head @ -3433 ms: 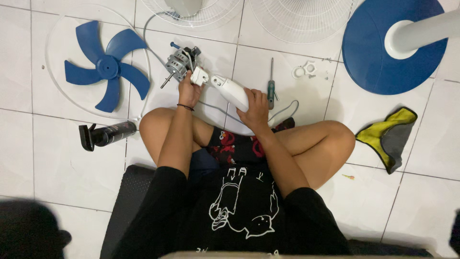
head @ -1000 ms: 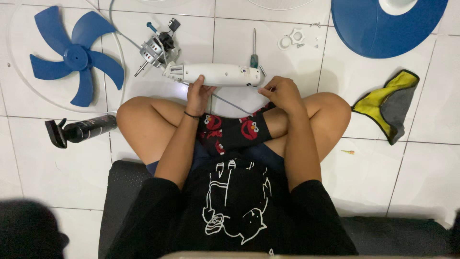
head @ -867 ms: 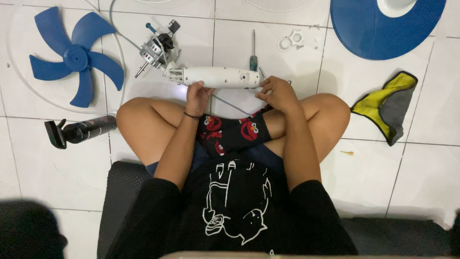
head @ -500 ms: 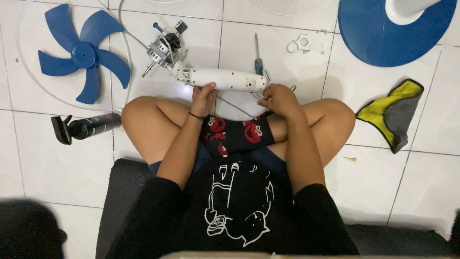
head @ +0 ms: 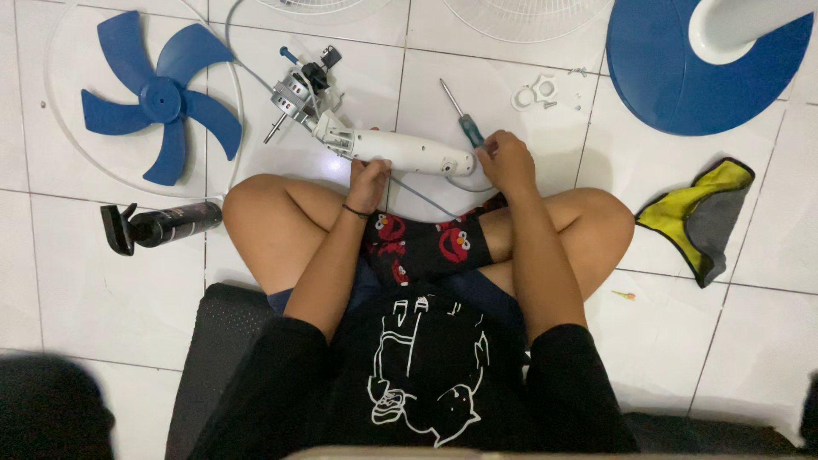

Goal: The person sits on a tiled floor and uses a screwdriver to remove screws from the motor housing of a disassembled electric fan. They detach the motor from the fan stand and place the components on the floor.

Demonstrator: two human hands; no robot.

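Hands are working apart: left hand (head: 369,176) is gripping the white housing (head: 407,152), right hand (head: 504,162) is clutching the screwdriver (head: 463,121) beside it.

The round blue plastic fan base (head: 682,77) and two white wire grilles (head: 520,15) are running off the top edge. The right hand (head: 506,160) is covering the screwdriver's green handle end (head: 471,132). Small white fittings (head: 535,92) are showing too small to identify.

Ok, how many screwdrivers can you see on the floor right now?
1. The green-handled screwdriver lies on the white tile beside the right hand, which touches its handle, just past the white fan neck housing. Others could be hidden under the legs.
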